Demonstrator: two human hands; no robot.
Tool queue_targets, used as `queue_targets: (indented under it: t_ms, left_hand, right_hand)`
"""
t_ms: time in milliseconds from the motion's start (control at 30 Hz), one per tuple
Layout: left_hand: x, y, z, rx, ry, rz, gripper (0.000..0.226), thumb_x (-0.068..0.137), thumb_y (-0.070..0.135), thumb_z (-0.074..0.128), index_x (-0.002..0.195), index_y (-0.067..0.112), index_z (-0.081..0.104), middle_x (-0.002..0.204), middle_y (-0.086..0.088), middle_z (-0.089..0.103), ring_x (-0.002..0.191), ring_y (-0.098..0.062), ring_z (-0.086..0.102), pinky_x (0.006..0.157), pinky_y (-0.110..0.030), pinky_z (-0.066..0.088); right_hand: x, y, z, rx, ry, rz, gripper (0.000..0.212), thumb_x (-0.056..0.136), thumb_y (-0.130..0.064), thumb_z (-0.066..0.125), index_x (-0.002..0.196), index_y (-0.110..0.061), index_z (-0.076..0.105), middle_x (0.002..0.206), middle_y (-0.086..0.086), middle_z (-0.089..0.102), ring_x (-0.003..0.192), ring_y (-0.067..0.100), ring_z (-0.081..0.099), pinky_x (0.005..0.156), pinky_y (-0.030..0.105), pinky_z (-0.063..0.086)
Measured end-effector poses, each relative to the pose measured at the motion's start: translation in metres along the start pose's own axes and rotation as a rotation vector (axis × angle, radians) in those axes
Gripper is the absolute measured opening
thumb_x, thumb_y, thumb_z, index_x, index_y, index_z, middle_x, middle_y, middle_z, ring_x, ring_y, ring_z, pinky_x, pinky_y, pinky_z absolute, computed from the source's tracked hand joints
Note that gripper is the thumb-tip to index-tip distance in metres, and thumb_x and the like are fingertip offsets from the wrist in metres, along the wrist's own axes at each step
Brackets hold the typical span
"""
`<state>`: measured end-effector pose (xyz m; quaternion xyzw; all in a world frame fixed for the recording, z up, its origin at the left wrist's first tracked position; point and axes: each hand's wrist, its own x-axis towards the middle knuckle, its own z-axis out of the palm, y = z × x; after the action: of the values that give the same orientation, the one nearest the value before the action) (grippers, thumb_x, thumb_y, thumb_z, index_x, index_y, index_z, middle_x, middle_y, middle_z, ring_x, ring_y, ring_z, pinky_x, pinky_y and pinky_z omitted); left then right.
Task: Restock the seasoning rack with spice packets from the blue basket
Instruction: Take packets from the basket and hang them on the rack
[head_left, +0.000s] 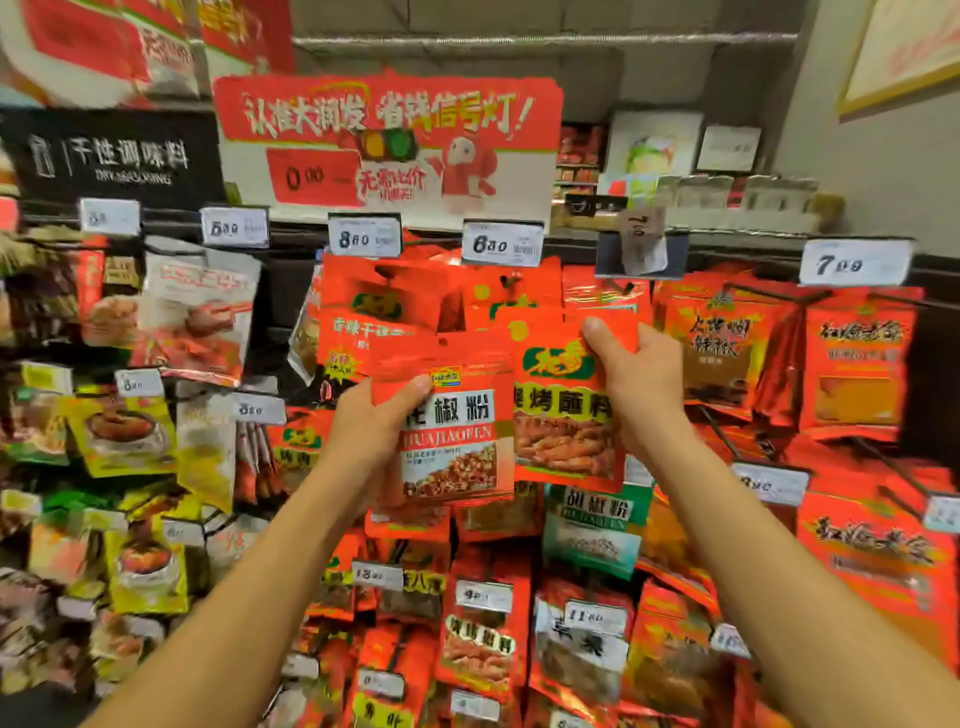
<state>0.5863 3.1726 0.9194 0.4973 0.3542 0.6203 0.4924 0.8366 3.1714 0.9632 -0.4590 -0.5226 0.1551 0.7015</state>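
Holding two red spice packets up in front of the seasoning rack (519, 249), I have both my arms raised. My left hand (371, 423) grips the huajiao powder packet (457, 436) at its left edge, with the thumb pressed on the front near the top and the other fingers curled behind it. Behind this packet there seem to be more of the same kind in a small stack, but I cannot tell how many. My right hand (641, 387) grips the barbecue seasoning packet (563, 415) on its right side, thumb lying on the front at the upper corner, the fingers hidden behind. The two packets touch each other, the left one overlapping a little on the right one. They are below the price tag (503, 243) on the top rail, in front of the hanging red packets (384, 296). A green pepper packet (595, 525) hangs just under the right one.
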Motion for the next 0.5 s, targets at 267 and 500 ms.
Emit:
queue_targets:
  t_ms: [267, 500]
  left_hand:
    - [0.045, 0.005, 0.002, -0.022, -0.077, -0.022, 0.012, 0.094, 0.02, 0.069, 0.099, 0.009, 0.071, 0.084, -0.008, 0.079, 0.072, -0.022, 0.076, 0.056, -0.028, 0.057]
    - [0.068, -0.003, 0.001, 0.019, -0.124, -0.017, 0.011, 0.093, 0.025, 0.071, 0.096, 0.015, 0.071, 0.087, -0.006, 0.079, 0.077, -0.023, 0.077, 0.065, -0.035, 0.059]
  right_hand:
    - [0.043, -0.007, 0.067, -0.072, 0.061, 0.129, 0.029, 0.09, -0.038, 0.072, 0.082, -0.01, 0.068, 0.083, 0.005, 0.076, 0.082, 0.027, 0.073, 0.072, 0.039, 0.057]
    - [0.05, 0.002, 0.081, -0.159, 0.139, 0.13, 0.028, 0.088, -0.037, 0.071, 0.068, -0.019, 0.064, 0.072, -0.003, 0.07, 0.067, 0.018, 0.064, 0.062, 0.034, 0.046]
